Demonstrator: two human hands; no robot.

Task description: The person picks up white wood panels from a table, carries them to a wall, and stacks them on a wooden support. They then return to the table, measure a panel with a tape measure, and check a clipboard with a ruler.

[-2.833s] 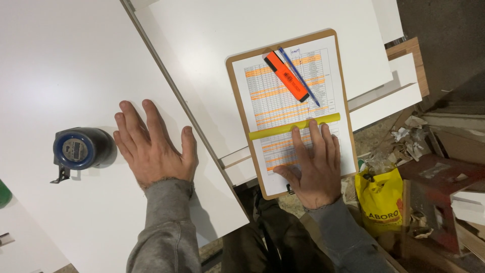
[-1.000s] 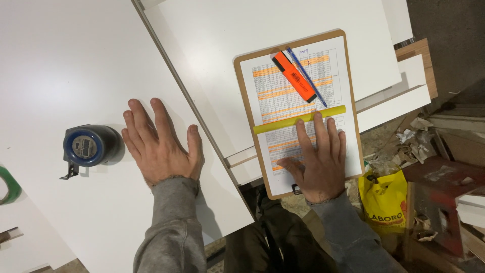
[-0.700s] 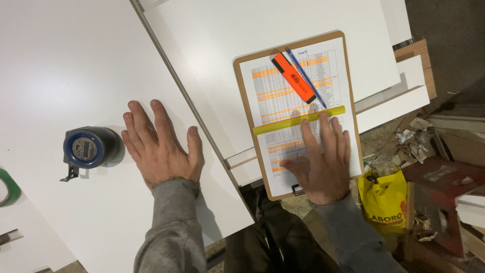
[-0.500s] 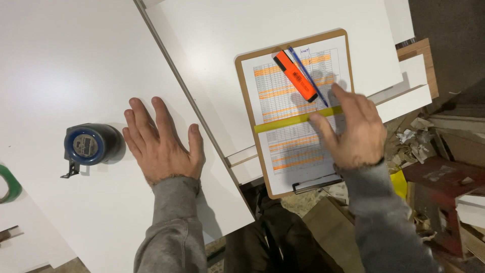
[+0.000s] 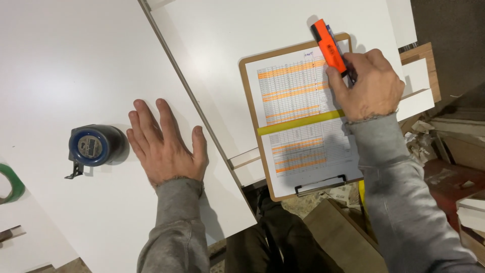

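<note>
Right hand grip closed on orange highlighter, lower end hidden; left hand flat, open.

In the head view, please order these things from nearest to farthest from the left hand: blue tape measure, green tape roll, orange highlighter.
From the left hand:
1. Blue tape measure, just beside its fingers, on the white panel.
2. Green tape roll, at the far left edge.
3. Orange highlighter, upper right, held in the right hand.

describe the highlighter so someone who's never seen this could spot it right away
Find the wooden clipboard with the printed sheet on the right white panel. At its top right corner, the right hand grips the orange highlighter, the only bright orange stick there.
</note>
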